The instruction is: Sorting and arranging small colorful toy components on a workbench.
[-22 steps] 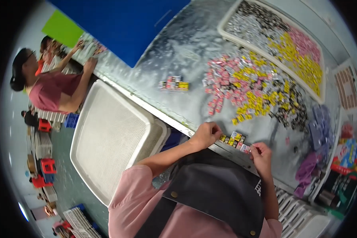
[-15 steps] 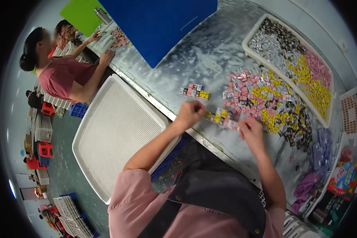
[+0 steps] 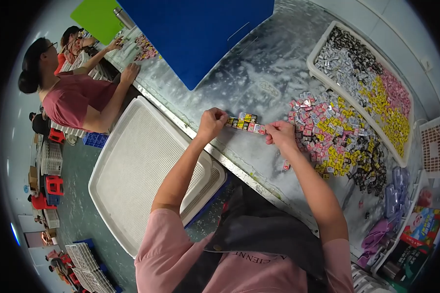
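Observation:
Between my two hands runs a row of small square wrapped pieces (image 3: 245,124), in yellow, black, white and pink, with a shorter second row along its far side. My left hand (image 3: 211,125) is closed in a pinch at the left end. At the pink right end my right hand (image 3: 281,135) pinches with thumb and fingers. Whether the row touches the table is hard to tell. Just right of my right hand spreads a loose pile of the same pieces (image 3: 327,129), pink, white, yellow and black.
A white tray (image 3: 361,108) of pieces grouped by colour stands beyond the pile. A large blue board (image 3: 195,39) juts over the table's far side. White mesh trays (image 3: 137,161) lie left of the table edge. A co-worker (image 3: 78,97) sits at far left; purple gloves (image 3: 376,234) lie at right.
Both hands have moved left and away from me with the held row, to where a small group of pieces lay on the table. That group no longer shows separately.

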The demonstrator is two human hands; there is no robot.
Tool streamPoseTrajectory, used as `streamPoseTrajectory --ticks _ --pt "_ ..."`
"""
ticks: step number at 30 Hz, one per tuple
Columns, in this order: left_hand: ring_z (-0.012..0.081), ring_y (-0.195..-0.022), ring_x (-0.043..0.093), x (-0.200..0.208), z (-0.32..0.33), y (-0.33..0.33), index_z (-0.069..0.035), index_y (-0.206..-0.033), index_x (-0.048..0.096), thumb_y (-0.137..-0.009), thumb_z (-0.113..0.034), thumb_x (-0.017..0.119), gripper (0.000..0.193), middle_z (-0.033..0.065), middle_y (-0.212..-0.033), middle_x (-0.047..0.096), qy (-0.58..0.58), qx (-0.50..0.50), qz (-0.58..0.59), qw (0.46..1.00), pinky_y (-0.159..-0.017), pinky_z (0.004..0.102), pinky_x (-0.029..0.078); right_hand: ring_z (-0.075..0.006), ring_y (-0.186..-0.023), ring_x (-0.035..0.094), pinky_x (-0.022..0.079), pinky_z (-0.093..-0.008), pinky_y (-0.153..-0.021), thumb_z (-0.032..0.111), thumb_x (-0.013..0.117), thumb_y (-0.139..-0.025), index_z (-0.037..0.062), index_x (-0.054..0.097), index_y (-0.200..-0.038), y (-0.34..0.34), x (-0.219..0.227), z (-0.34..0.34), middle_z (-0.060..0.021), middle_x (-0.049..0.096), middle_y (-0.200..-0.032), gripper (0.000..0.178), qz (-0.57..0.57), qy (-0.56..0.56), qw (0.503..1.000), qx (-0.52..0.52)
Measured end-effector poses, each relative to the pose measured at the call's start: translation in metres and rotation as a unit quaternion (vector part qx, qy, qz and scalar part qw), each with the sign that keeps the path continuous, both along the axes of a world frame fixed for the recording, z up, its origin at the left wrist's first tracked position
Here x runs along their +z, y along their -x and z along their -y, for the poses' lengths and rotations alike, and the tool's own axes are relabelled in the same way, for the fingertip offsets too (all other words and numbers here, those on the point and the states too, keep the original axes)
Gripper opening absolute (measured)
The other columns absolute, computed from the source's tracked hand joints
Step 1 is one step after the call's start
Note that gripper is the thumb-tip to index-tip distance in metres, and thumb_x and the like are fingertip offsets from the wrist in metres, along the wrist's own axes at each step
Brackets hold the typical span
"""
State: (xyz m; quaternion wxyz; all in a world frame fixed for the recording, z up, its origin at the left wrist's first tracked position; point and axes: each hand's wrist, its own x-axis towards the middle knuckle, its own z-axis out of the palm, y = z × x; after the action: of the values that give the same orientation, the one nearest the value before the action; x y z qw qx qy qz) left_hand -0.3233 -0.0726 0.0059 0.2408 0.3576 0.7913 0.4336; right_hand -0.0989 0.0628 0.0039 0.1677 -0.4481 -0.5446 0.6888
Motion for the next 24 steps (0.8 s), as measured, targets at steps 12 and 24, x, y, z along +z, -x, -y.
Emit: streamPoseTrajectory --ticks 12,24 --pt "0.0388 -0.102 0.056 0.067 -0.006 -0.103 0.002 -0.107 0.063 -0.088 -0.007 0.069 0.022 0.0199 -0.109 0.06 -0.098 -0.078 -0.303 0.945 -0.089 0.0445 0.046 -0.0206 -0.075 0.067 0.054 -0.0353 -0.066 0.004 0.066 -0.088 -0.0004 0.062 -0.103 -0.112 0.024 0.035 -0.0112 0.063 -0.091 0.016 0.024 -0.485 0.874 -0.004" --pt "0.0513 -0.146 0.019 -0.003 -0.047 -0.282 -0.002 -0.154 0.028 -0.089 -0.033 0.071 0.084 0.0317 -0.158 0.019 -0.127 -0.356 -0.327 0.866 -0.118 0.0613 0.016 -0.0208 -0.076 0.062 0.05 -0.0311 -0.067 0.001 0.063 -0.092 0.0026 0.062 -0.103 -0.378 0.021 -0.005 -0.0116 0.06 -0.092 0.012 0.204 -0.499 0.799 -0.265"
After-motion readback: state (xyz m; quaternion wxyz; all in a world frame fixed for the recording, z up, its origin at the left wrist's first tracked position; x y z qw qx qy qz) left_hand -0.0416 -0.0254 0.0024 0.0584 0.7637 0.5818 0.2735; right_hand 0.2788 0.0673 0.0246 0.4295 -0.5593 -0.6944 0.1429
